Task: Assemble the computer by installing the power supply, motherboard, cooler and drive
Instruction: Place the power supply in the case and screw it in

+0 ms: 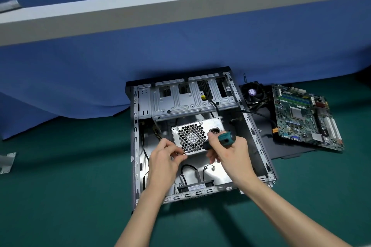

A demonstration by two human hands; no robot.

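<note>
PSU [191, 136] sits in case [137, 146] | right hand [232, 154] grips screwdriver [225, 138] | left hand [163, 157] pinches its tip at PSU's near edge

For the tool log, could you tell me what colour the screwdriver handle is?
Teal with black parts; the head view shows the screwdriver handle best.

the green table surface [60, 196] carries the open case [135, 156] at centre, a black panel [285, 150] right, a metal bracket [7, 161] far left.
</note>
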